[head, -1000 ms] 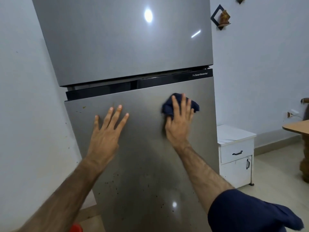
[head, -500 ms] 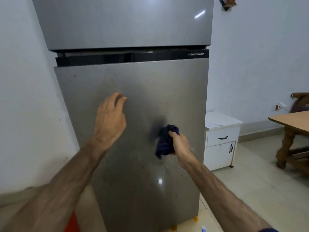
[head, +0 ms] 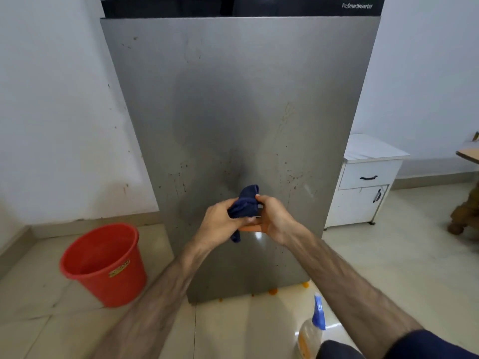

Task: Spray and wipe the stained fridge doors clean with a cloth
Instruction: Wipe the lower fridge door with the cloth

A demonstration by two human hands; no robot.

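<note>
The grey lower fridge door fills the middle of the head view, with dark speckled stains across its lower half. In front of the door's lower part, my left hand and my right hand meet and both grip a bunched dark blue cloth; a tail of it hangs below my left hand. The cloth is held off the door. A spray bottle with a blue trigger head stands on the floor at the lower right, partly behind my right arm.
A red bucket stands on the tiled floor left of the fridge. A small white cabinet sits right of the fridge against the wall. A wooden table edge shows at far right. Orange bits lie under the fridge's base.
The view dropped toward the lower door and floor. My left hand left the door and joined my right hand on the cloth, which came down off the door.
</note>
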